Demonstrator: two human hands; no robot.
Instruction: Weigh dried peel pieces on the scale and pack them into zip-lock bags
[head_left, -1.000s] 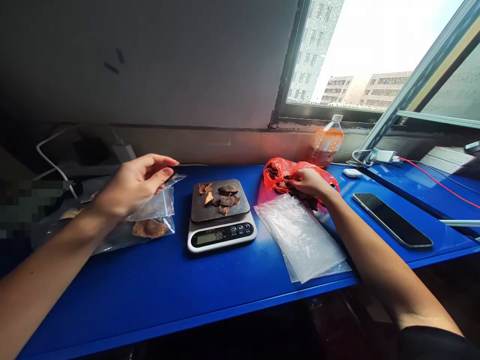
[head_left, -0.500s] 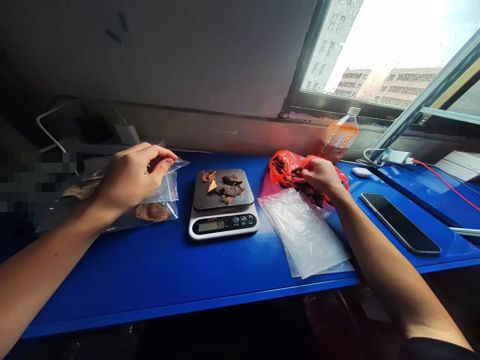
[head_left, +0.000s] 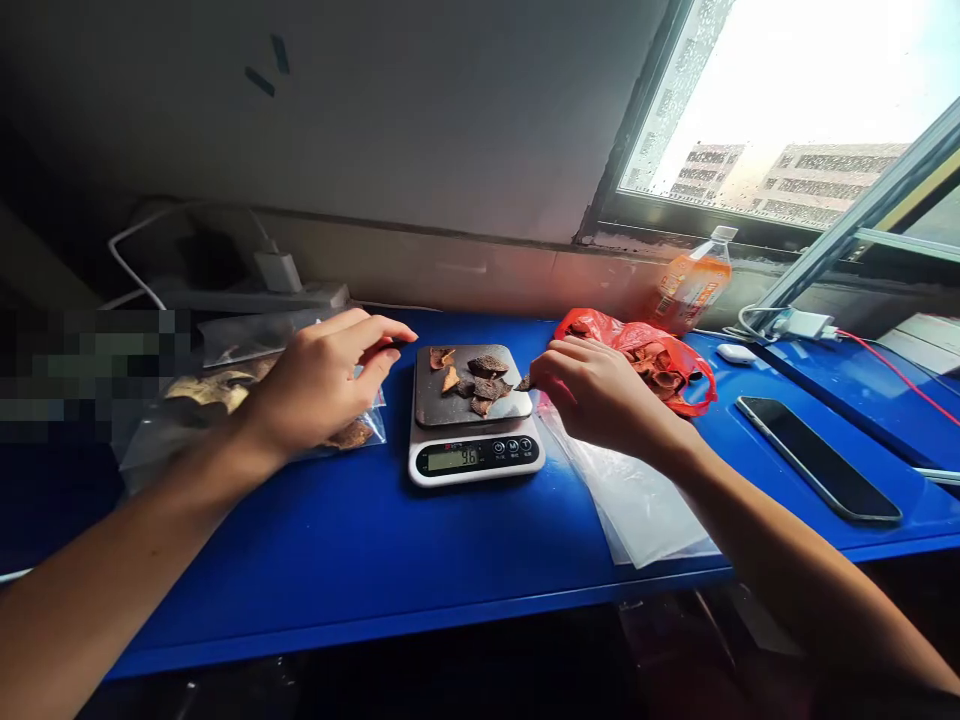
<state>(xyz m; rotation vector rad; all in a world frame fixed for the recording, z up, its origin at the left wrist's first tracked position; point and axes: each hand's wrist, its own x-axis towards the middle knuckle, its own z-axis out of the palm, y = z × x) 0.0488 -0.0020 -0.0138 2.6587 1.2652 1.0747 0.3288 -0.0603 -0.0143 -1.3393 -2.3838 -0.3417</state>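
Observation:
A digital kitchen scale [head_left: 478, 464] shows 9.6 on its display. Several pieces of dark, curled dried peel [head_left: 489, 366] lie on its metal plate, one with a paler orange inside. At the plate's right edge, my right hand [head_left: 607, 395] is closed on a small dark piece of dried peel [head_left: 524, 383]; its fingertips are partly hidden. Left of the scale hovers my left hand [head_left: 322, 385], thumb and index finger apart, nothing clear between them. Behind my right hand, a red plastic bag [head_left: 709, 370] holds many more brown peel pieces.
Clear zip bags [head_left: 154, 440] with pale and brown dried slices lie under my left hand. Flat clear bags [head_left: 652, 510] rest below my right forearm. A phone [head_left: 817, 458], an earbud case [head_left: 736, 353], a drink bottle [head_left: 694, 280] and a charger [head_left: 806, 323] are farther right.
My right hand has come out of the red bag with a piece of dried peel and moved left to the scale. My left hand has shifted right. The reading stays 9.6.

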